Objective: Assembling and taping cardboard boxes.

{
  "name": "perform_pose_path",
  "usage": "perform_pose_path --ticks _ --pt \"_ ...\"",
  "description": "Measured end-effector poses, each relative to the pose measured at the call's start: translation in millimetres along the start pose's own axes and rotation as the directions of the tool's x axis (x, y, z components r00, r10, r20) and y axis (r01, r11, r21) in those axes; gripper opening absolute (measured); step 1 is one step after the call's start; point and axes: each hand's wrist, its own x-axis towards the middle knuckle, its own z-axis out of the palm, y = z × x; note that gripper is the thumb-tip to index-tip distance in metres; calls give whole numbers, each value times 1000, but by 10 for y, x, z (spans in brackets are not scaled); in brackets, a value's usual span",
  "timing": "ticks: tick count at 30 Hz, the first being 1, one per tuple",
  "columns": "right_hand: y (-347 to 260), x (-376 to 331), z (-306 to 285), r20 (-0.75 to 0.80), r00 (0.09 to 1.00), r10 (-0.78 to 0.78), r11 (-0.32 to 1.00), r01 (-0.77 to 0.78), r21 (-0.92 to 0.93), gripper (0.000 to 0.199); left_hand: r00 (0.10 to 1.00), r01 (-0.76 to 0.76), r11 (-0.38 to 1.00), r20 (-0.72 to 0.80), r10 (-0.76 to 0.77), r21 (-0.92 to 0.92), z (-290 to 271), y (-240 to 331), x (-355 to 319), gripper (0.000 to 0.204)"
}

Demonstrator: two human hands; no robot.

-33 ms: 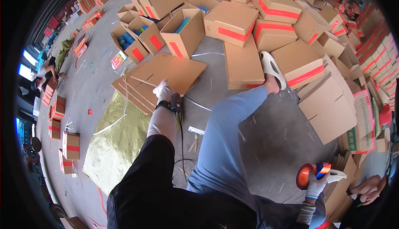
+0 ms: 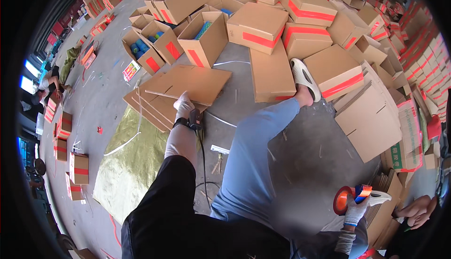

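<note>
My left hand [image 2: 183, 103], in a pale glove, reaches out to a stack of flattened cardboard boxes [image 2: 197, 78]. Its fingers are closed at the near edge of the top sheet, which lies slightly askew on the others. A dark device [image 2: 195, 119] with a black cable is strapped at my left wrist. At the lower right, my right hand [image 2: 356, 211], also gloved, grips a tape dispenser [image 2: 363, 192] in blue and orange. The dispenser carries a roll of red-orange tape [image 2: 343, 201].
Open cartons [image 2: 203, 38] with blue items inside and taped cartons [image 2: 258, 26] are heaped ahead. A greenish sheet [image 2: 124, 165] covers floor at left. More flattened cardboard [image 2: 369, 120] leans at right. Another person's bare limb [image 2: 417, 212] shows at the lower right.
The whole view has shifted slightly left. Both hands stay in nearly the same places, the left at the flattened cardboard and the right on the tape dispenser.
</note>
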Motion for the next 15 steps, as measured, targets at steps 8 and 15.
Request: perform_pose_path --ticks 8,15 --pt "170 -248 -292 -43 997 59 998 -58 26 90 923 -36 967 379 -65 253 497 195 -2352 21" --pt "-602 -187 -272 -80 997 -10 992 20 127 68 307 -611 789 940 153 71 501 561 -4349 18"
